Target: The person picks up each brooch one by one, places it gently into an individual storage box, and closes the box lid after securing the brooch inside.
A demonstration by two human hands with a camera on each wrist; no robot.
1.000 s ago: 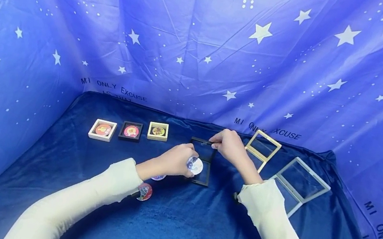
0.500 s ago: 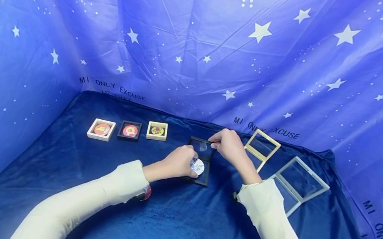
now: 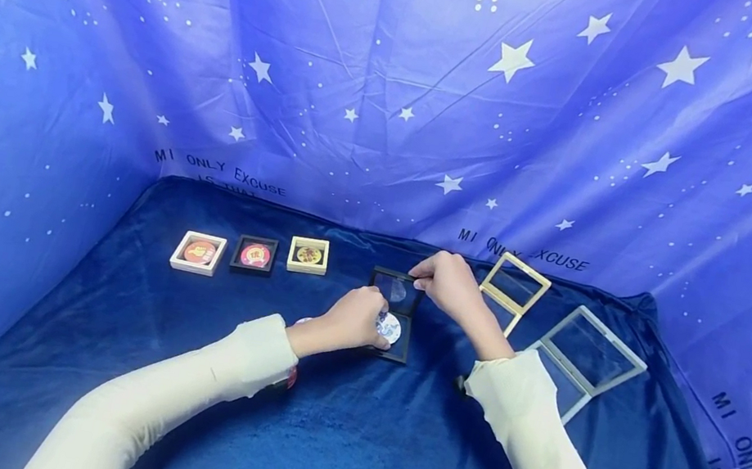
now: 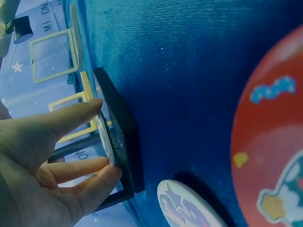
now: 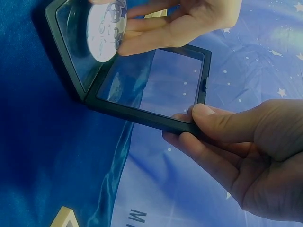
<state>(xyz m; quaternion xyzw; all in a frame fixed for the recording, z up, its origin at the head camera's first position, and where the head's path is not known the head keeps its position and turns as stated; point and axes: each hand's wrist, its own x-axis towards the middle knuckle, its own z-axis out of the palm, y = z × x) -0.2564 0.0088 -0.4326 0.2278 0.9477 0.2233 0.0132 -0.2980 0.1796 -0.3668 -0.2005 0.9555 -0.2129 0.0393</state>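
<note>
My left hand (image 3: 355,317) pinches a round white badge (image 3: 389,328) by its edge, close over the lower half of a black display frame (image 3: 393,354). That frame is hinged and stands unfolded, with clear film in both halves. In the right wrist view my right hand (image 5: 236,151) grips the corner of the raised half (image 5: 151,85) between thumb and fingers. The badge (image 5: 106,30) is tilted there, its printed face showing, and it mirrors faintly in the film. From the left wrist the badge (image 4: 105,137) appears edge-on between thumb and fingertips.
Three small frames with round badges, one white (image 3: 199,253), one black (image 3: 254,256) and one cream (image 3: 308,256), lie at the back left. A yellow frame (image 3: 516,287) and a grey frame (image 3: 595,354) stand unfolded at right. A red badge (image 4: 270,132) and a purple-printed badge (image 4: 187,205) lie near my left wrist.
My left hand has moved slightly right with the badge, bringing it over the black frame's lower half. The badge's reflection now shows in the raised half. The right hand keeps its grip.
</note>
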